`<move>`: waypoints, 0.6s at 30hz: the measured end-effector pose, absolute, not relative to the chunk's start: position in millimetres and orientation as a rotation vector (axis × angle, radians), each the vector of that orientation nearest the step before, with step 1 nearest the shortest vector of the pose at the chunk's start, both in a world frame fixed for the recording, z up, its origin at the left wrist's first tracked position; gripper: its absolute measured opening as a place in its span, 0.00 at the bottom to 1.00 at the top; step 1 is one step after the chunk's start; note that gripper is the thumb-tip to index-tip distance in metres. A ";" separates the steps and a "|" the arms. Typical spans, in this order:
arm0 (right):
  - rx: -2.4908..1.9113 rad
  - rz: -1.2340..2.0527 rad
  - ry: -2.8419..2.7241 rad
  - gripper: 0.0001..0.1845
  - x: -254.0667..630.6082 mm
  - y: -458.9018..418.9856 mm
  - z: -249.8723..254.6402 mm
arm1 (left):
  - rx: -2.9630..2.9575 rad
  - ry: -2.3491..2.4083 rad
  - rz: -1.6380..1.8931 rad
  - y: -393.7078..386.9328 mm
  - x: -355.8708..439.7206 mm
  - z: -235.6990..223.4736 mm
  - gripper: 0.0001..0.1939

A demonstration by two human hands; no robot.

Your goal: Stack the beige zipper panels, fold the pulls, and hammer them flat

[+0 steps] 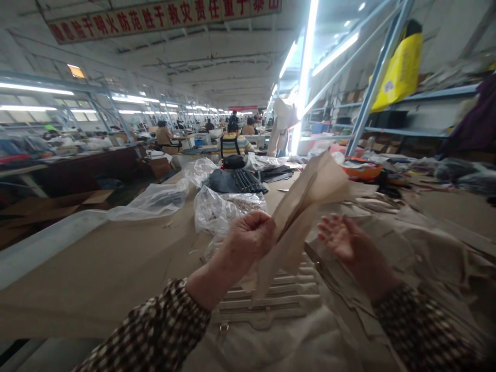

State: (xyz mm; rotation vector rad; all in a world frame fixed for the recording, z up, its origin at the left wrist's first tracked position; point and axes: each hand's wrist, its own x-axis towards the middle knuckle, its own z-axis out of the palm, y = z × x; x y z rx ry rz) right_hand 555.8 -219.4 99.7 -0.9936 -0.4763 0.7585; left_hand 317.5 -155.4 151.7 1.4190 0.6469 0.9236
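My left hand (250,238) is closed in a fist round a beige fabric piece (310,199), holding it up above the table so it hangs and fans out to the right. My right hand (343,236) is open, palm up and fingers spread, just right of the hanging fabric and apart from it. Below both hands a white slotted template (271,305) lies on pale cloth. A stack of beige cut pieces (391,248) spreads to the right.
A long brown work table (96,268) runs ahead. Clear plastic bags (220,209) and dark garments (234,181) lie on it. Metal shelving (387,129) with a yellow bag (399,72) stands right. People sit at distant sewing stations (232,132).
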 end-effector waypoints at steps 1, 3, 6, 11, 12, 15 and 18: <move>-1.030 0.606 -0.500 0.07 563.4 -224.9 114.6 | 1.503 0.635 0.961 -152.7 313.9 158.7 0.13; -1.145 0.172 -0.780 0.06 566.3 -238.5 143.3 | 1.638 0.593 0.970 -150.6 309.8 168.6 0.11; -1.188 -0.248 -1.703 0.13 542.2 -252.9 168.7 | 1.628 0.593 0.873 -156.6 310.0 172.5 0.11; -1.003 -0.426 -2.155 0.14 504.9 -242.1 163.4 | 1.339 0.562 0.747 -170.1 309.7 169.5 0.15; -0.978 -0.432 -2.149 0.13 503.7 -238.9 160.9 | 1.274 0.554 0.729 -170.7 308.4 169.9 0.16; -0.932 -0.337 -2.109 0.12 505.5 -234.5 158.4 | 1.177 0.540 0.691 -168.2 303.6 172.9 0.21; -0.997 -0.247 -2.038 0.08 505.5 -237.5 161.2 | 1.171 0.542 0.642 -163.7 300.2 175.5 0.22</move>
